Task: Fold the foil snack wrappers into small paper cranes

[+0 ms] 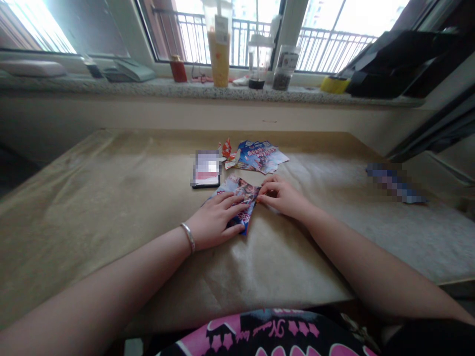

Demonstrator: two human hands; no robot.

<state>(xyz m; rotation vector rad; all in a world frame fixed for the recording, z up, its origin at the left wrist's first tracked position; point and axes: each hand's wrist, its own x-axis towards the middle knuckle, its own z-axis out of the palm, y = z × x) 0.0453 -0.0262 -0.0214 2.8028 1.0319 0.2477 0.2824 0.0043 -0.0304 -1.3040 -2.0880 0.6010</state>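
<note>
A printed sheet of colourful paper, blue with pink lettering, lies in front of me, apparently folded. My left hand rests flat across it with the fingers stretched out, a silver bangle at the wrist. At the sheet's right corner, my right hand pinches the paper between thumb and fingers. Just beyond, a fanned stack of similar printed sheets lies on the table. Small red and white folded paper pieces touch the stack's left side. A phone with its screen lit lies left of them.
The table has a tan, slightly wrinkled cover. Another printed item, blurred, lies at the far right. Along the stone windowsill stand a tall cup of yellow drink, a clear cup, a yellow tape roll and a black bag.
</note>
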